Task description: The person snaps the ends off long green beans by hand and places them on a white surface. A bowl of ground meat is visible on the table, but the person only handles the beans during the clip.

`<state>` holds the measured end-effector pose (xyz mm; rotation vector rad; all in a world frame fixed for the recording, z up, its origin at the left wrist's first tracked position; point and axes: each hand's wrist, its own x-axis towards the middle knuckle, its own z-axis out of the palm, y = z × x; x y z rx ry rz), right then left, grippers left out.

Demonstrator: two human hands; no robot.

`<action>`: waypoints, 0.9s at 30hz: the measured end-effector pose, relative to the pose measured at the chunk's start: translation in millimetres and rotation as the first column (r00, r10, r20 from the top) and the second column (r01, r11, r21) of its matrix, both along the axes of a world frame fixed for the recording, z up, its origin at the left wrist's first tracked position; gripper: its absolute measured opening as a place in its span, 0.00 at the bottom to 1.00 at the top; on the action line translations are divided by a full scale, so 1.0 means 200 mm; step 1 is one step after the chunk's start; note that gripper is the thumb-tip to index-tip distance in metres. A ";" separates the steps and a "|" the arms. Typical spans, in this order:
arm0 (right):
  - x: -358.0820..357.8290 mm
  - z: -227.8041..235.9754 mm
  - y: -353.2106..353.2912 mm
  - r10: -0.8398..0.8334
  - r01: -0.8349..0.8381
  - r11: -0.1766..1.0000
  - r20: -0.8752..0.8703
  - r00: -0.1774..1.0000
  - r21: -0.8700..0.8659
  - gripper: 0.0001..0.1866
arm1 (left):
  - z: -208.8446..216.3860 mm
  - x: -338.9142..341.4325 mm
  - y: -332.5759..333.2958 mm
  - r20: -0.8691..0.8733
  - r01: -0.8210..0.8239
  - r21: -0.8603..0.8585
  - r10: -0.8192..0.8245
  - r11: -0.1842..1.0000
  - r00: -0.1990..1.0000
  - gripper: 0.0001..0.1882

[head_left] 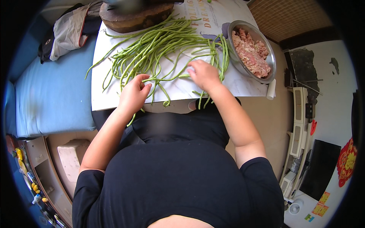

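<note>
loosely spread, long slender green beans (152, 49) cover the middle of the white marbled counter (241, 88), some ends overhanging its near edge. there the left hand (134, 93) has its grip pinching one bean; the right hand (205, 76) curls low, its grip i cannot tell, with bare room toward the round steel bowl (271, 62).

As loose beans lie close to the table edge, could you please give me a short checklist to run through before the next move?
1. Left hand at the green beans: ok, fingertips touch one.
2. Right hand gripping a bean: cannot tell.
3. Beans all within the table: not ok, some hang over the front edge.
4. Minced meat inside the metal bowl: ok.
5. Bowl's base fully supported: cannot tell, hidden.
</note>
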<state>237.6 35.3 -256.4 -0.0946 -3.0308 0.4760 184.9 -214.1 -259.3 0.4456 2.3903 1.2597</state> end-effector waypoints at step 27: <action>-0.02 0.17 -0.22 -0.151 -0.063 0.763 -0.273 0.950 -0.643 0.06 | 0.17 -0.14 -0.13 0.562 -0.092 0.476 -0.223 0.874 0.797 0.12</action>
